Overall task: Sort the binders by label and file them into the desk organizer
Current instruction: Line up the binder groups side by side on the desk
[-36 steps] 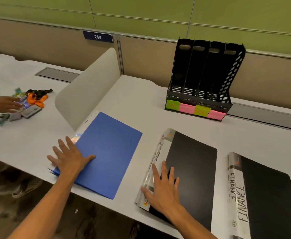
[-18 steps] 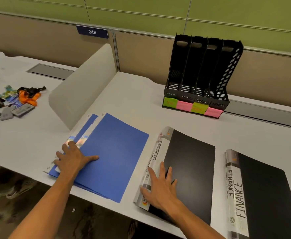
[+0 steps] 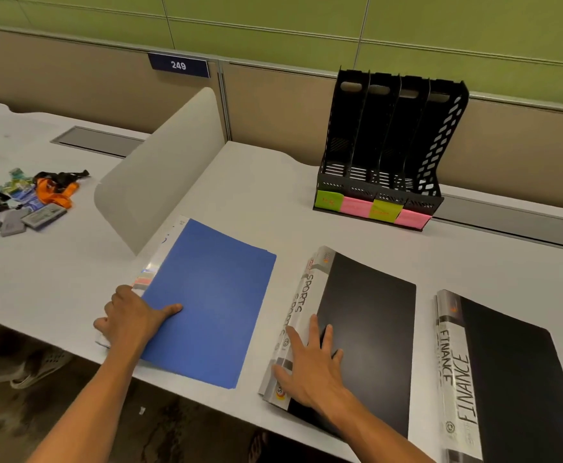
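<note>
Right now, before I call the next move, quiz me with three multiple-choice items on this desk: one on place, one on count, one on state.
1. The black binder with the FINANCE spine lies:
A. right of the black SPORTS binder
B. inside the organizer
C. under the blue folder

2. Slots in the black plastic desk organizer:
A. two
B. four
C. six

3. The right hand:
A. lifts a binder
B. rests flat on the SPORTS binder
C. hangs off the desk

Key: 1 A, it is the rightmost binder; 2 B, four compartments with four sticky notes; 3 B, fingers are straight on the cover.

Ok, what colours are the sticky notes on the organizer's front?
Green, pink, yellow-green, pink, left to right: sticky notes on the organizer, head view.
</note>
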Action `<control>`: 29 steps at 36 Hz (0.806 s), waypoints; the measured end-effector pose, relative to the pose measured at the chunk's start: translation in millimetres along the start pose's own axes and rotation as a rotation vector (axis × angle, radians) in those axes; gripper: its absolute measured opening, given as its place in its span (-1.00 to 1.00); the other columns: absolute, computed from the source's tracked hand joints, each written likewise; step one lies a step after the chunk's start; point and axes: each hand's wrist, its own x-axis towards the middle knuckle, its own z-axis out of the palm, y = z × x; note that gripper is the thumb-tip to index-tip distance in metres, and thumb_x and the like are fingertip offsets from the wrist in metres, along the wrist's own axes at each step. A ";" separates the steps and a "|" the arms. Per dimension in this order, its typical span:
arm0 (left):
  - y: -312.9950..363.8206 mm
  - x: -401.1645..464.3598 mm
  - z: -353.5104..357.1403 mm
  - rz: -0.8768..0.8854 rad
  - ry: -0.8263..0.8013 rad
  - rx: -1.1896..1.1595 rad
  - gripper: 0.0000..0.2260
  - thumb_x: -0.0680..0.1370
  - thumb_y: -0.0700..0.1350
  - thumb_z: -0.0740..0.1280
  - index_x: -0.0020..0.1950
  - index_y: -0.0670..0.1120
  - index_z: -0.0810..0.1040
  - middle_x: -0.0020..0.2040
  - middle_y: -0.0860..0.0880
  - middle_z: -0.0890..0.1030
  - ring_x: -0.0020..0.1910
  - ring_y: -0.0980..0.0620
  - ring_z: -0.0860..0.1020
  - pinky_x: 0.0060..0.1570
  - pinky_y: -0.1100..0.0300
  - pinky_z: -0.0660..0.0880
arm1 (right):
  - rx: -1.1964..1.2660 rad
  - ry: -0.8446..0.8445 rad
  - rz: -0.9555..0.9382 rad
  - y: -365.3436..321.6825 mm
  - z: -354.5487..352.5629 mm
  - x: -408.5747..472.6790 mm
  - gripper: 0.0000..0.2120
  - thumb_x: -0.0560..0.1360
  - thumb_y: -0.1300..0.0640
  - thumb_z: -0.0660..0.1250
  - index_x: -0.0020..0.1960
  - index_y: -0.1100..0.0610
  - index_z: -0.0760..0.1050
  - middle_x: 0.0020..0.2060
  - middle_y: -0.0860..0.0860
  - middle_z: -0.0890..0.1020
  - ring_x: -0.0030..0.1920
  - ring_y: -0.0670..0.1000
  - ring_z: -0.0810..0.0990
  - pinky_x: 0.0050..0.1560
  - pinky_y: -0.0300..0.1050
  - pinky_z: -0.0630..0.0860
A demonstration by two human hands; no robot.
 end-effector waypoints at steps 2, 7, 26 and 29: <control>6.1 -15.6 5.1 0.020 0.007 -0.005 -0.01 0.16 0.48 0.50 0.28 -0.22 0.35 0.17 -0.22 0.54 0.16 -0.27 0.53 0.15 -0.23 0.39 | 0.002 -0.001 0.004 0.2 -0.7 -0.3 -0.22 0.53 -0.36 0.17 0.61 -0.19 -0.12 0.57 0.03 -0.39 0.53 0.35 -0.39 0.43 0.54 -0.14; 24.8 -49.3 14.8 0.089 0.003 0.026 -0.04 0.18 0.47 0.50 0.27 -0.21 0.38 0.13 -0.20 0.56 0.12 -0.25 0.55 0.10 -0.19 0.42 | 0.013 -0.008 0.018 -2.0 0.6 -2.8 -0.22 0.53 -0.36 0.19 0.60 -0.21 -0.11 0.57 0.01 -0.38 0.54 0.35 -0.37 0.43 0.53 -0.13; 33.5 -57.2 6.1 0.096 -0.005 0.069 0.03 0.22 0.45 0.49 0.40 -0.23 0.29 0.30 -0.29 0.48 0.25 -0.34 0.47 0.21 -0.28 0.37 | 0.160 0.025 -0.043 16.5 -3.9 -7.5 -0.16 0.50 -0.33 0.25 0.60 -0.22 -0.13 0.60 -0.05 -0.29 0.58 0.24 -0.34 0.50 0.40 -0.17; 44.3 -63.7 4.4 0.142 0.032 0.137 0.01 0.26 0.34 0.55 0.45 -0.21 0.23 0.38 -0.32 0.41 0.32 -0.39 0.38 0.25 -0.31 0.28 | 0.297 0.102 -0.023 33.0 -12.5 -13.1 -0.16 0.49 -0.32 0.29 0.60 -0.22 -0.10 0.62 -0.08 -0.17 0.61 0.14 -0.24 0.54 0.27 -0.08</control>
